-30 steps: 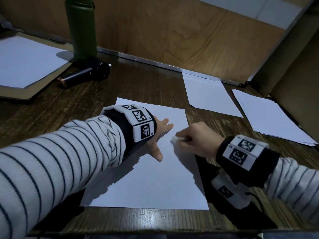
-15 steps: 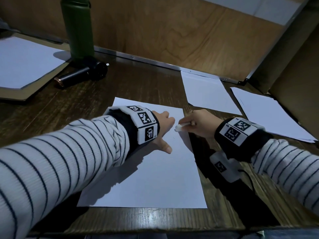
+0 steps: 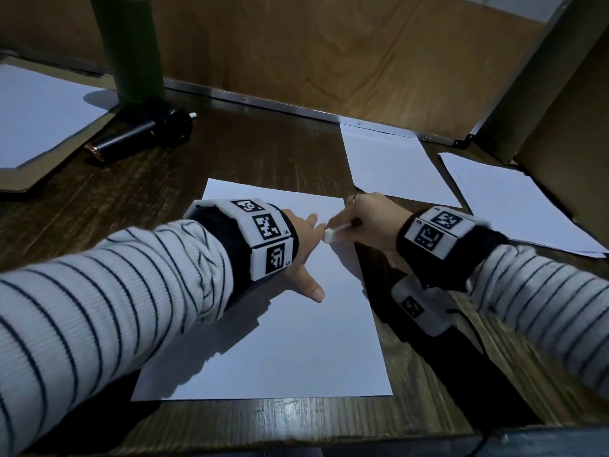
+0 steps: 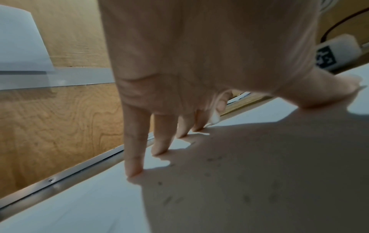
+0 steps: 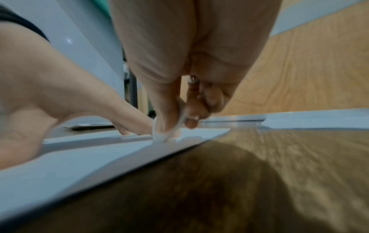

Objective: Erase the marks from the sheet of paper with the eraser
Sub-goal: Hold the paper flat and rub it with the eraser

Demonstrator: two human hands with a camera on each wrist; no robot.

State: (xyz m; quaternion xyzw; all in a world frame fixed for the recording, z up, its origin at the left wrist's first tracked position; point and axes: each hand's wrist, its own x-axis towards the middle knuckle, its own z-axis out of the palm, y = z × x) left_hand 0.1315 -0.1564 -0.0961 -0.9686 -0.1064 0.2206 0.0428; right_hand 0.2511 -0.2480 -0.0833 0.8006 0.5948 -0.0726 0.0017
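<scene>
The sheet of paper point(image 3: 280, 341) lies flat near the front edge of the desk point(image 3: 263, 153), roughly central. The left hand point(image 3: 304, 255) is spread on the sheet's upper half, fingers point(image 4: 133, 157) straight and pressing down, gripping nothing. The right hand point(image 3: 369, 222) pinches the white eraser point(image 3: 329, 235) between thumb and fingertips; the eraser's tip touches the sheet near its far right corner, just beside the left index finger.

Progress, as a judgement: erasing is under way. In the head view the sheet reads as blank across its lower half, with only a faint speck near the middle. The left wrist view shows small grey smudges on the paper in the hand's shadow; whether these are remaining marks or eraser crumbs cannot be told. The area under the left hand is hidden, so completion cannot be confirmed.

Surroundings: dark wood-grain desk, backed by a plywood panel with a metal strip along its base. Two further white sheets point(image 3: 398, 166) lie toward the far right corner. A green bottle point(image 3: 131, 47) stands at the far left, a black cylindrical item point(image 3: 141, 136) lying beside it. The lighting is dim.
</scene>
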